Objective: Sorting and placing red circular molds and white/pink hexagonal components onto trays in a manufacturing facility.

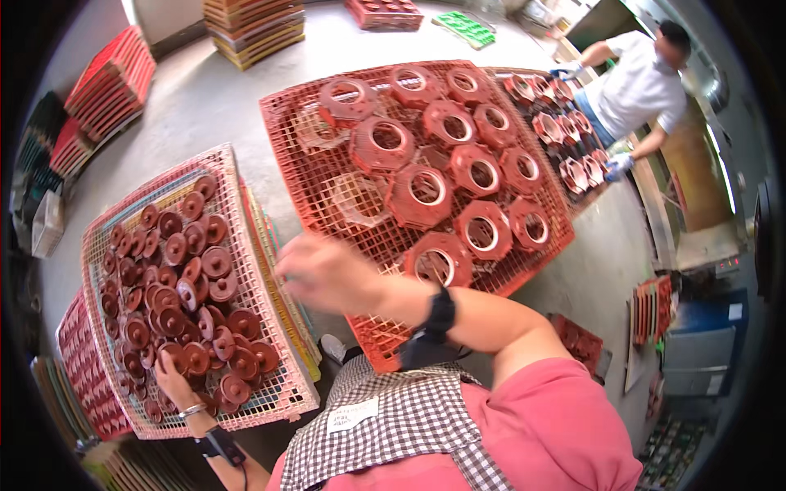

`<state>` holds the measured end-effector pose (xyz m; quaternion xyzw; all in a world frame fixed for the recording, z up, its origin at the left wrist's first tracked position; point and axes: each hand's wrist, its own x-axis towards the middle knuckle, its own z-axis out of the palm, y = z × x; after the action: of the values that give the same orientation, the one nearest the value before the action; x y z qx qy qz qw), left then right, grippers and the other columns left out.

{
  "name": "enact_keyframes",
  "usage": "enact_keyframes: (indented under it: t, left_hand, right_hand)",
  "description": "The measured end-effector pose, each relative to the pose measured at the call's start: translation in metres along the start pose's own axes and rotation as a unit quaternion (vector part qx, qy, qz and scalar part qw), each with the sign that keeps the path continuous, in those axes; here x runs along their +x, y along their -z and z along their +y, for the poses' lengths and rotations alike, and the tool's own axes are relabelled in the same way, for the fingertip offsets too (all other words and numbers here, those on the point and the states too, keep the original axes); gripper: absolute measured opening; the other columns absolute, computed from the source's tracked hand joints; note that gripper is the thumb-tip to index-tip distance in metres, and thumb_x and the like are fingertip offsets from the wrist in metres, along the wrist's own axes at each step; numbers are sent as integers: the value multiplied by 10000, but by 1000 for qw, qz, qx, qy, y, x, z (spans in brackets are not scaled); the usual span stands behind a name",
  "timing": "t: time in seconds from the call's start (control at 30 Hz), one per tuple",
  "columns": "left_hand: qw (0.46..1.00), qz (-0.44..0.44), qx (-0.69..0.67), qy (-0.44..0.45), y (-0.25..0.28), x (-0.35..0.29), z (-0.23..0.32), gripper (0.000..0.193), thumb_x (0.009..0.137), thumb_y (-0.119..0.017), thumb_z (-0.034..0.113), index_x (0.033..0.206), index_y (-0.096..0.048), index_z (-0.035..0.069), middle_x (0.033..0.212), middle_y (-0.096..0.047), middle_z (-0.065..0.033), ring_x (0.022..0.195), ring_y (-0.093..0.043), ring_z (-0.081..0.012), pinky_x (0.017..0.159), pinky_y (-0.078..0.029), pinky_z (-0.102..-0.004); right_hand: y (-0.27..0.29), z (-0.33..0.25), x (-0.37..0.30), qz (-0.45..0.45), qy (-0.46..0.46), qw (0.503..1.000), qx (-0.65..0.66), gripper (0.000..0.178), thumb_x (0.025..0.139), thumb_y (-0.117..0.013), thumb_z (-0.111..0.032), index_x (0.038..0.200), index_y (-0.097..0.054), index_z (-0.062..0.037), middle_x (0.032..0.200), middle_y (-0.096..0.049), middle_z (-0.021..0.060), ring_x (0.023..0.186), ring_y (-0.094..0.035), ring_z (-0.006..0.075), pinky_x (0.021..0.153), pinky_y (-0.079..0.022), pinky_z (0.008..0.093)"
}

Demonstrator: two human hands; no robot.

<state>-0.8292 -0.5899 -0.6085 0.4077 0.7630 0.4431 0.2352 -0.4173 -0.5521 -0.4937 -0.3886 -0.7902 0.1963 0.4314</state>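
My left hand (170, 383) reaches into a pile of round, dark red knobbed lids (169, 321). Its fingers close around a lid (173, 353) at the near side of the pile. The lids lie on a pale pink mesh tray (288, 396). Blurred by motion, my right hand (323, 274) hovers between that tray and a larger red mesh tray (292, 154). Its fingers are drawn together, and I cannot make out what is in them. Several red-brown octagonal pieces with round, white-edged openings, one of them an octagonal piece (419, 196), stand in rows on the red tray.
Beyond the red tray, a co-worker (634, 86) in gloves handles similar pieces (565, 127). Stacked trays stand at the far left (110, 82) and the back (254, 29). A green tray (465, 29) lies on the floor. A white basket (47, 223) is at the left.
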Motion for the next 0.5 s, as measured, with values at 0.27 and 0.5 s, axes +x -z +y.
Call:
enact_keyframes:
  t: [0.27, 0.5]
  left_hand:
    - [929, 134, 304, -162, 51, 56, -60, 388, 794, -636, 291, 997, -586, -35, 923, -623, -182, 756, -594, -279, 691, -462, -350]
    - [981, -137, 38, -132, -121, -140, 176, 247, 794, -584, 71, 1028, -557, -4, 921, -564, -70, 827, -536, -138, 740, -428, -246]
  right_hand:
    - [210, 44, -195, -2, -320, 874, -366, 453, 656, -707, -300, 1051, -584, -116, 1108, -492, 135, 959, -528, 307, 850, -430, 396]
    - [233, 66, -236, -72, -275, 890, -355, 666, 556, -776, -301, 1163, -522, -194, 1251, -367, 109, 1173, -335, 322, 937, -329, 467]
